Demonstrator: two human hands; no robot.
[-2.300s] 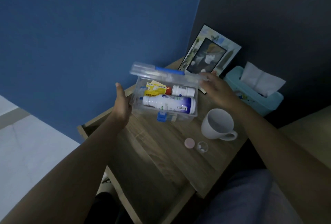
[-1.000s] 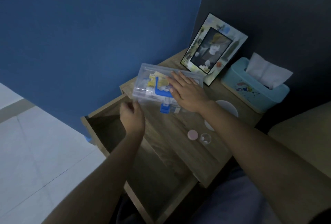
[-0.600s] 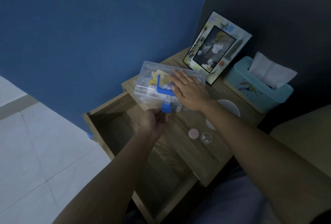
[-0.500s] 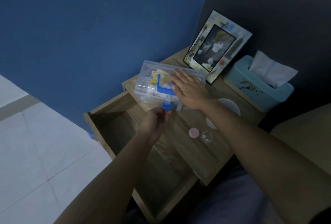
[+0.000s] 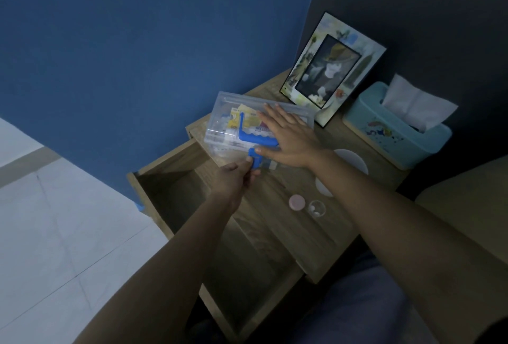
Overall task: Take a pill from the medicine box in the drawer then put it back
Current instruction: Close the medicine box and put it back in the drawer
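Right hand flat and spread on the clear plastic medicine box, pinning its lid. Left hand pinches the blue latch at the box's 6 o'clock; press until it seats, keeping the lid square.

Left hand pinches latch; right hand flat.

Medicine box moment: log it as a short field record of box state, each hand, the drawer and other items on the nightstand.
box: clear medicine box, lid down, on the nightstand
right hand: right hand flat on lid
left hand: left hand pinching blue latch
drawer: drawer open
other: pink cap, small clear cup, white mug, tissue box, photo frame
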